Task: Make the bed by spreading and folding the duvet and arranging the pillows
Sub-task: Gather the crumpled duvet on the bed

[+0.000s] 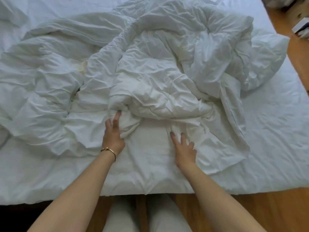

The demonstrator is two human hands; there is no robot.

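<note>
A white duvet [150, 72] lies crumpled in a heap across the bed, over a white sheet [275, 123]. My left hand [113, 133], with a thin bracelet on the wrist, grips a bunched fold of the duvet near the bed's front edge. My right hand [183, 146] rests on the duvet with its fingers spread and straight. A rounded bulge at the right of the heap [267, 61] could be a pillow or more duvet; I cannot tell which.
Wooden floor [250, 213] runs along the front and right sides of the bed. My legs [147, 215] stand against the front edge. A small box-like object [301, 27] and a pale bundle [284, 1] lie on the floor at the upper right.
</note>
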